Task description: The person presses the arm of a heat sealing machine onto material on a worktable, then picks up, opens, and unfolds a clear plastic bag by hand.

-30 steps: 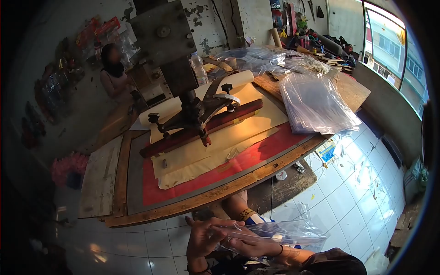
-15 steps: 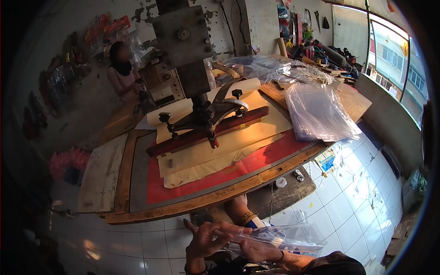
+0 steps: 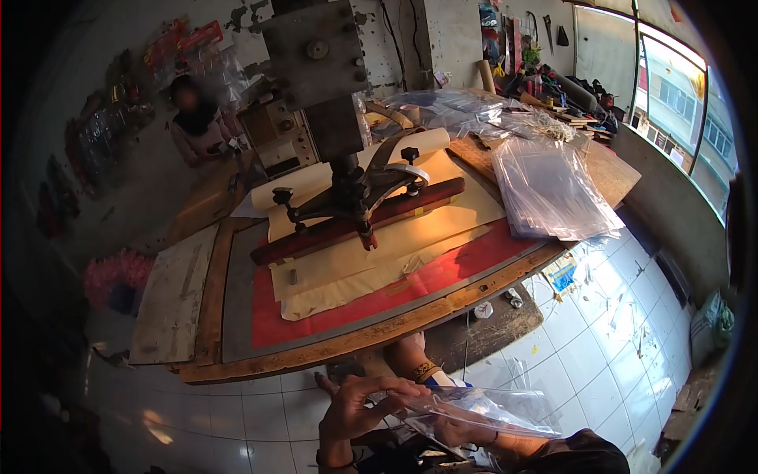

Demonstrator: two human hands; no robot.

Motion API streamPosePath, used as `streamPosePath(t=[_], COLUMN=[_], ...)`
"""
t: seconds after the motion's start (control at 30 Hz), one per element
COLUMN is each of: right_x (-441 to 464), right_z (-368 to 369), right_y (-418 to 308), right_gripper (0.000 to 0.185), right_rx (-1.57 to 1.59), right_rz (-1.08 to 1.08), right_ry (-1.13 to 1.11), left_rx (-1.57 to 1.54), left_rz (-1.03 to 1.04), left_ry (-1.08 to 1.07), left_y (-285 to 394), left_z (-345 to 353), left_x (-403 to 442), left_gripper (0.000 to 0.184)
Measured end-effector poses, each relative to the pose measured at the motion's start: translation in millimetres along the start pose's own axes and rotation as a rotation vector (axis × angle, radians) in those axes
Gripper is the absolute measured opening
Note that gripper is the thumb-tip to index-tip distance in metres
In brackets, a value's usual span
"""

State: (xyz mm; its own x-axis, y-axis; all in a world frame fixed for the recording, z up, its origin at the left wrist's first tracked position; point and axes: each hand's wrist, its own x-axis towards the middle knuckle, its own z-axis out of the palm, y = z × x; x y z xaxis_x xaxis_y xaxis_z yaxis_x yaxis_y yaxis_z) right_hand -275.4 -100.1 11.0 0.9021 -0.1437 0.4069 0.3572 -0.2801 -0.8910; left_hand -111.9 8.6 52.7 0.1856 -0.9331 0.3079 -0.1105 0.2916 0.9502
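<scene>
A clear plastic sheet (image 3: 505,403) stretches over my lap, low in the view, its glossy edge running off to the right. My left hand (image 3: 355,407) has its fingers and thumb closed on the sheet's left end. Under the film, and seen partly through it, my right hand (image 3: 452,431) is curled against the same sheet; its fingertips are hidden. Just beyond lies my bare foot (image 3: 407,355) with a patterned band at the ankle, below the machine table's front edge.
Ahead stands a press with a dark red bar (image 3: 363,221) over tan paper and a red mat (image 3: 442,272) on a wood-edged table (image 3: 371,341). Clear plastic sheets are stacked (image 3: 553,189) at right. A co-worker (image 3: 201,126) sits at back left. A white-capped container (image 3: 483,310) stands on a board.
The plastic sheet has swung flatter and now covers my right hand, which was on top of it before. My left hand has risen slightly. The co-worker has leaned left.
</scene>
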Motion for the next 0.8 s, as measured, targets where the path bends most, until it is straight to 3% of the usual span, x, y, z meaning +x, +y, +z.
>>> streamPosePath(t=[0.07, 0.17, 0.23, 0.3, 0.37, 0.53, 0.67, 0.8], right_x=[-4, -5, -5, -7, -11, -21, -16, -11], right_z=[-1, -8, -17, -31, -51, -93, -108, -117], right_y=[6, 3, 16, 33, 42, 49, 42, 38], right_gripper=[0.052, 0.056, 0.063, 0.073, 0.085, 0.081, 0.081, 0.085], right_rx=[-0.002, 0.040, 0.068, 0.104, 0.148, 0.049, -0.196, -0.228], right_rz=[-0.023, 0.038, -0.030, -0.063, -0.057, 0.016, 0.037, 0.028], right_ry=[0.015, 0.007, 0.009, 0.011, 0.008, 0.008, -0.027, -0.008], left_rx=[-0.041, -0.037, 0.297, 0.493, 0.556, 0.502, 0.385, 0.306], left_rz=[-0.020, -0.033, 0.189, 0.272, 0.338, 0.378, 0.299, 0.219], left_ry=[-0.032, 0.115, 0.429, 0.710, 0.865, 0.718, 0.468, 0.315], left_y=[-6, -15, -10, -11, -23, -46, -48, -48], left_z=[1, 16, 38, 63, 86, 110, 103, 97], left_x=[1, -2, 6, -9, -23, -15, 3, 7], left_gripper=[0.028, 0.029, 0.036, 0.049, 0.049, 0.048, 0.048, 0.047])
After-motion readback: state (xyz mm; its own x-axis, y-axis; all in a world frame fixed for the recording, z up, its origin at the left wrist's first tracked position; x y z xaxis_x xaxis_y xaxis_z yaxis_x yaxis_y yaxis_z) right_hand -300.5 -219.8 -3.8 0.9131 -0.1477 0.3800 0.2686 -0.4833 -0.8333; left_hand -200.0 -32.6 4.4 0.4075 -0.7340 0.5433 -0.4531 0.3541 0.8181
